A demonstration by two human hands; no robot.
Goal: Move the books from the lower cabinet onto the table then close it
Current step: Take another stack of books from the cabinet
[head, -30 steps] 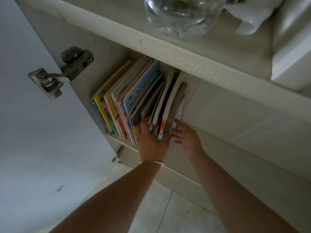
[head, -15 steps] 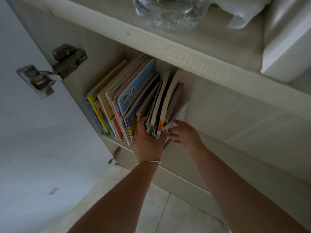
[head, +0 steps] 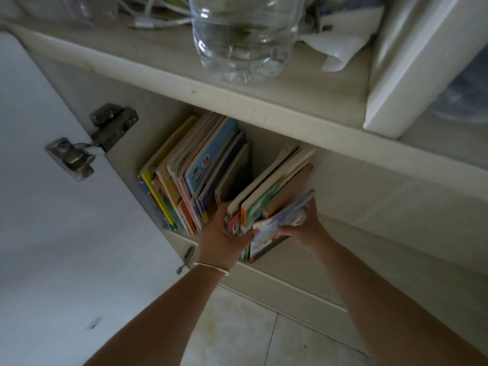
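A row of thin colourful books (head: 195,173) stands upright in the lower cabinet, leaning against its left wall. A small bundle of books (head: 272,202) is tilted to the right and drawn partly past the cabinet's front edge, split from the row by a dark gap. My left hand (head: 221,233) grips the bundle's left side and bottom edge. My right hand (head: 303,223) holds its right side, fingers on a thin blue-and-white booklet (head: 280,223). The white cabinet door (head: 52,220) stands open at the left.
The table top (head: 163,64) juts out above the cabinet. On it stand a clear plastic water bottle (head: 243,35), cables (head: 158,14), crumpled white paper (head: 340,46) and a white box (head: 412,59). Metal hinges (head: 92,141) join door and cabinet. Tiled floor (head: 250,334) lies below.
Both hands have taken hold of the right-hand books and pulled them out and to the right, opening a gap in the row. The view has tilted up a little.
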